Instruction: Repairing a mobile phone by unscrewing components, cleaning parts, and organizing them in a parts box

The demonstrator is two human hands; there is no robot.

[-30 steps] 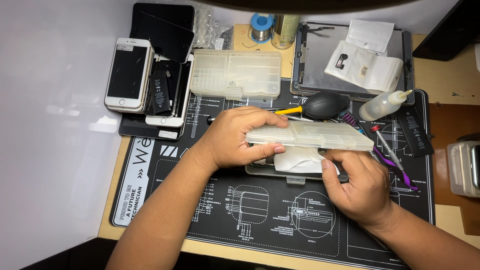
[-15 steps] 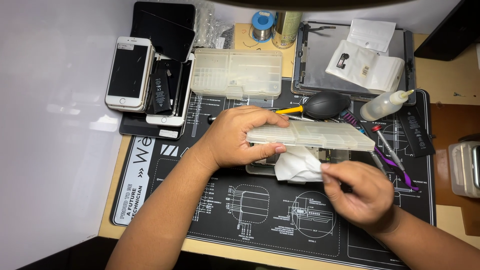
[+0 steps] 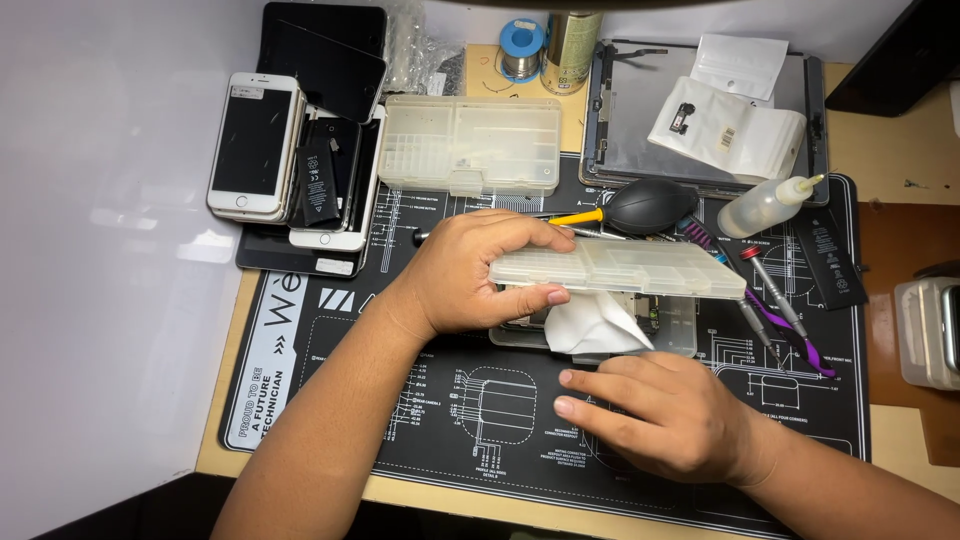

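Mat (image 3: 330, 330): black, white line diagrams. Lid (image 3: 620, 268): translucent, whitish. Tissue (image 3: 592, 325): white. Blower (image 3: 648, 207): black, yellow nozzle. Spool (image 3: 521, 42): blue. Bottle (image 3: 762, 207): clear, cream tip. Phone (image 3: 252, 145): white frame, black screen.

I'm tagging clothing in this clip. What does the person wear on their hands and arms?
Nothing shows: the left hand and right hand are bare, without gloves, rings or a watch, and both forearms are uncovered to the frame edge, with no sleeves in view.
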